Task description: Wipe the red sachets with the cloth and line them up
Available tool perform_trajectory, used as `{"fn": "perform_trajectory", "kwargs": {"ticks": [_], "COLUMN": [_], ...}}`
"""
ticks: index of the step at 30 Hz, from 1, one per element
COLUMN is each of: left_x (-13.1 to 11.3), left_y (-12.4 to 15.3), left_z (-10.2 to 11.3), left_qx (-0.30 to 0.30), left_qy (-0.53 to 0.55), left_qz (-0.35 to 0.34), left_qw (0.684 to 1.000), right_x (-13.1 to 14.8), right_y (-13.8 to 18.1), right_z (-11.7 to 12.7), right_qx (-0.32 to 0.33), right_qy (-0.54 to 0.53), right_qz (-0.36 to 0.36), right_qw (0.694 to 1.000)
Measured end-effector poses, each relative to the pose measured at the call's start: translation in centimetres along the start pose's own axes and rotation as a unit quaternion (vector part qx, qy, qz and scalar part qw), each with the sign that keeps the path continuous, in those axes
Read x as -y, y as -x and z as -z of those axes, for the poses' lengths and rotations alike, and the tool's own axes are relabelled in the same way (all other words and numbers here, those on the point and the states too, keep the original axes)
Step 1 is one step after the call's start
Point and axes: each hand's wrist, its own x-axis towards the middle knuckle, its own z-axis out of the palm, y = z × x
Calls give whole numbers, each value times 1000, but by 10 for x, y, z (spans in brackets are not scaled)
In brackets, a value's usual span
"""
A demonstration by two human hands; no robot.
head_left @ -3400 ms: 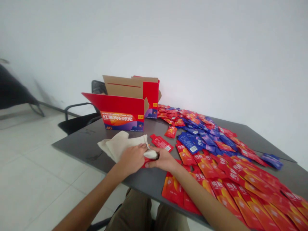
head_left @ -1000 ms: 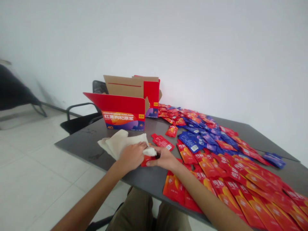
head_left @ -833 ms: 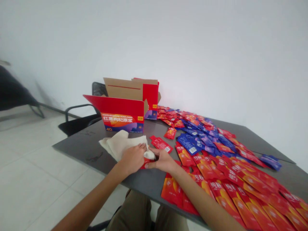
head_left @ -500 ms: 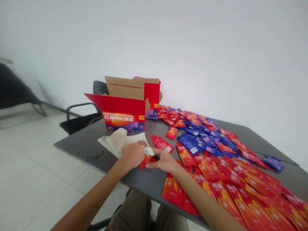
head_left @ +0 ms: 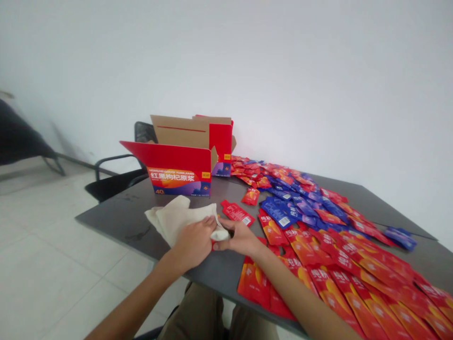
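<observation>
A cream cloth [head_left: 173, 217] lies rumpled at the table's near edge. My left hand [head_left: 194, 242] is closed on its right part, pressing it down. Fingers and thumb of my right hand [head_left: 240, 237] curl around a folded end of the same cloth. Only a thin red sliver of a pouch [head_left: 214, 244] shows under the cloth between my hands; the rest is covered. Just beyond my right hand, a red pouch [head_left: 237, 212] lies back side up, with a smaller red pouch [head_left: 250, 196] behind it.
Two red cartons with raised flaps, the front carton [head_left: 180, 179] and the rear carton [head_left: 222, 146], stand at the back left. Many red pouches [head_left: 332, 288] and blue pouches [head_left: 279, 211] spread over the right of the grey table [head_left: 134, 226]. A black chair [head_left: 109, 182] stands at left.
The cloth now covers most of the red pouch that showed between my hands. My left hand has turned flatter and slid slightly nearer me. The view has shifted a little.
</observation>
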Motion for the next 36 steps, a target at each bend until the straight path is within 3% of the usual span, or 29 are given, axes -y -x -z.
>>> {"fn": "perform_trajectory", "kwargs": {"ticks": [3, 8, 14, 19, 25, 31, 36], "left_x": [1, 4, -5, 3, -6, 4, -9], "left_y": [6, -8, 5, -9, 6, -9, 7], "left_z": [1, 4, -1, 4, -2, 1, -2], "left_qx": [-3, -2, -12, 4, -13, -11, -15], "left_qy": [9, -17, 13, -9, 16, -12, 3], "left_qz": [-14, 52, -30, 52, -34, 49, -33], "left_qw": [1000, 999, 999, 999, 999, 999, 999], "right_x": [-1, -2, -1, 2, 2, 1, 3], "right_y": [0, -1, 0, 0, 0, 0, 0], "right_z": [-1, 0, -1, 0, 0, 0, -1], "right_qx": [0, -4, -10, -13, -2, -8, -6], "right_qy": [-3, -19, 12, -9, 7, -14, -7], "right_qz": [-13, 11, -10, -8, -11, -4, -17], "right_qw": [1000, 1000, 1000, 1000, 1000, 1000, 1000]}}
